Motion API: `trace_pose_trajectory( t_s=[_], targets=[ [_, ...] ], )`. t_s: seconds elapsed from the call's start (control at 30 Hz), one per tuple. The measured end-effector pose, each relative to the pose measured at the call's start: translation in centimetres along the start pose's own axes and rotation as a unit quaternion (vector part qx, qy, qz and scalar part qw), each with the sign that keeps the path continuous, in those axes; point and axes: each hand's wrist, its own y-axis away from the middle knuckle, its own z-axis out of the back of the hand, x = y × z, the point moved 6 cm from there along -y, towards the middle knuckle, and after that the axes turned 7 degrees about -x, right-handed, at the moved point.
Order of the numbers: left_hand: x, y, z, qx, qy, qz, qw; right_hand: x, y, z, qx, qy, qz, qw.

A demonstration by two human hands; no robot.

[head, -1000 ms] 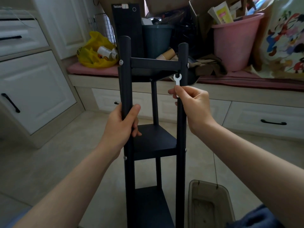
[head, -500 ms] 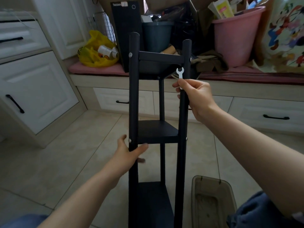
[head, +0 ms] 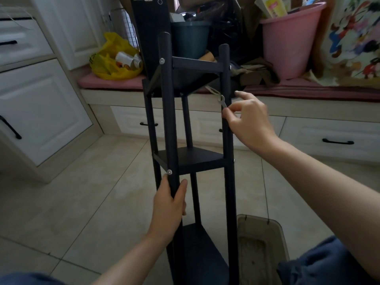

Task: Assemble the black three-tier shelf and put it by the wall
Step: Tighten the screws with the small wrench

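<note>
shelf point(head: 191, 159) stands upright on the tiles straight in front of you, all three tiers on the posts. it is not yet by a wall.

nearest, right of the shelf's foot: tub point(head: 258, 218), close beside the right post.

left hand point(head: 168, 204): wrapped round the shelf's front-left post, just under the middle tier's screw point(head: 169, 172).

right hand point(head: 248, 120): higher, at the shelf's right post under the top tier. thumb and a finger pinch a small wrench point(head: 223, 101); the index finger sticks out free. the wrench head tilts up toward the top tier's bolt point(head: 229, 67), below it and not on it.

judgement: step in hand is tightening that bolt. seat the wrench square on the head before turning; a thin tool like this will likely slip if angled. brace with the left grip so the shelf does not twist, and use short turns. stop when snug.

behind the shelf: bench, with a bucket point(head: 287, 44) to the right and a bag point(head: 111, 58) to the left.
</note>
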Motion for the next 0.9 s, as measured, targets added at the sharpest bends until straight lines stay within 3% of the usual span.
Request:
trace_pose_trajectory(
  t_s=[0.27, 0.47, 0.9],
  targets=[
    [0.0, -0.4, 1.3, -0.088, -0.012, -0.011, 0.996, 0.1, 6.7, -2.3, 0.138, 0.019, 0.060, 0.988],
    [-0.3, -0.4, 2.4, -0.111, -0.063, -0.039, 0.991, -0.6, 11.7, -4.7, 0.209, -0.082, -0.056, 0.973],
    [-0.4, 1.6, 2.9, -0.099, -0.129, -0.084, 0.983, -0.1, 17.1, -8.9, 0.278, -0.085, -0.163, 0.943]
  ],
)
